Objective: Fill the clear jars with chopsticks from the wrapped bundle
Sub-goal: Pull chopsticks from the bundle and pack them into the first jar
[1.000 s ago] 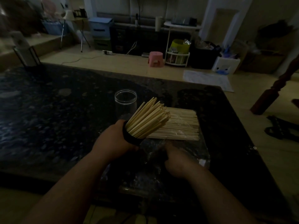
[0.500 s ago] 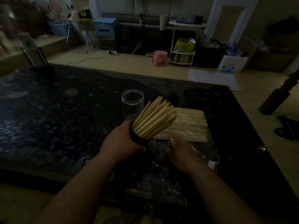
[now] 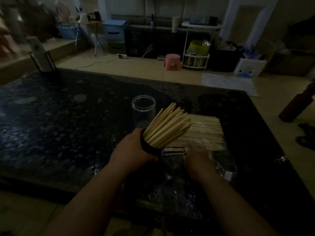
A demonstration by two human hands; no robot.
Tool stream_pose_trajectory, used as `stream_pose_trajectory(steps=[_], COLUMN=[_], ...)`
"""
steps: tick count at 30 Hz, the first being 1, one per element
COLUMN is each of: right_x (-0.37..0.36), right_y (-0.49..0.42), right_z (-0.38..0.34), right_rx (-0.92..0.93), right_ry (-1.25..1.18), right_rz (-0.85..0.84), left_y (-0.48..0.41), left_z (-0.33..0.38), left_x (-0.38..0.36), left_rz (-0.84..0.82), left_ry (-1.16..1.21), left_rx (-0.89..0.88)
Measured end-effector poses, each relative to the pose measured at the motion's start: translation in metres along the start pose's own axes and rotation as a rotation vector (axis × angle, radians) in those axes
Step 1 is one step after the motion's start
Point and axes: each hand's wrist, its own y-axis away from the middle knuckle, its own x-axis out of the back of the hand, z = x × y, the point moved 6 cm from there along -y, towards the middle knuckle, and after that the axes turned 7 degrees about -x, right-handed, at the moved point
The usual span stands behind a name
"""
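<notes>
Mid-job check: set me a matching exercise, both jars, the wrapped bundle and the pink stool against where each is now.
1 empty clear jar
2 chopstick-filled jar
3 wrapped bundle
4 pink stool

A flat by the right hand
B on the floor
C standing on the table
D gripped by the left hand

Pairs: 1-C, 2-D, 3-A, 4-B

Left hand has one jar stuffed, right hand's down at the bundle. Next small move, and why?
Probably pinch a few sticks off the near end of the wrapped bundle with the right hand: it sits right there, the left hand grips the held jar bristling with chopsticks, and the empty jar behind waits.
</notes>
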Motion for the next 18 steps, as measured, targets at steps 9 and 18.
stream_pose_trajectory(steps=[9, 18], right_x=[0.005, 0.002], right_y=[0.003, 0.006], right_z=[0.002, 0.000], right_rx=[-0.009, 0.027], right_ry=[0.043, 0.086], right_rz=[-0.002, 0.002], left_y=[-0.001, -0.001], left_z=[0.001, 0.002], left_x=[0.000, 0.000], left_rz=[-0.013, -0.014], left_ry=[-0.006, -0.023], left_rx=[0.004, -0.010])
